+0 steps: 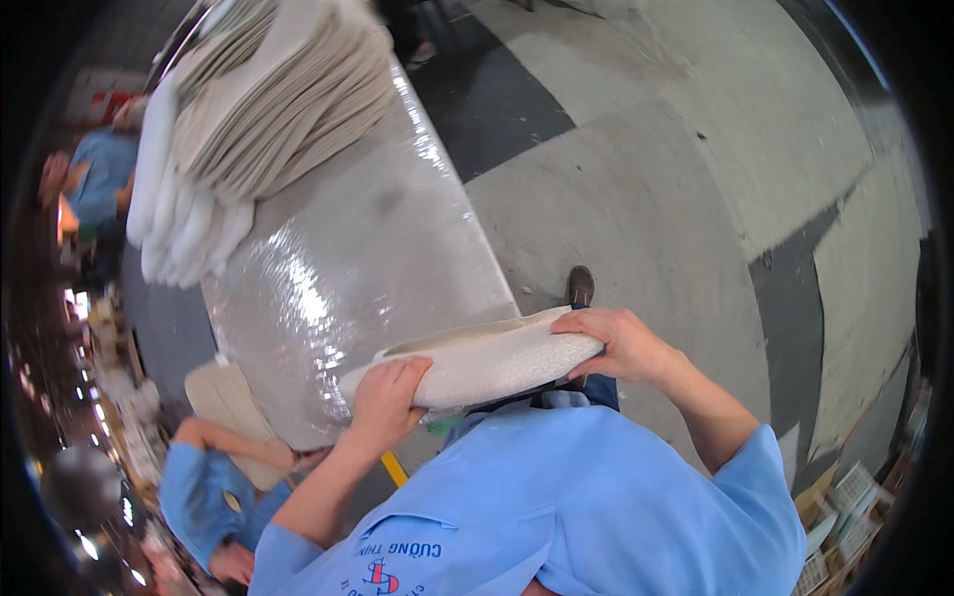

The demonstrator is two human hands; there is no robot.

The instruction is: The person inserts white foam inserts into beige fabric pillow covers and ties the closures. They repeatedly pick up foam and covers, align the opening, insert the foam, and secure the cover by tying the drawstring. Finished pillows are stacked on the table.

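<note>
Folded white pad [487,370] gripped near both ends!

Left hand [388,397] clasps 1 end, right hand [621,343] pinches the other. The pad's over the wrapped table's [378,258] near end, its right end jutting past. Long axis runs crosswise before the body, rising slightly rightward; open fold faces up and away. Looks like a folding step; next calls for 2 even grips, layers together.

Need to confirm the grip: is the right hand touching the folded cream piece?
Touching. The head view shows it plainly: the right hand grips the right end of the folded cream piece, with no gap between them.
</note>
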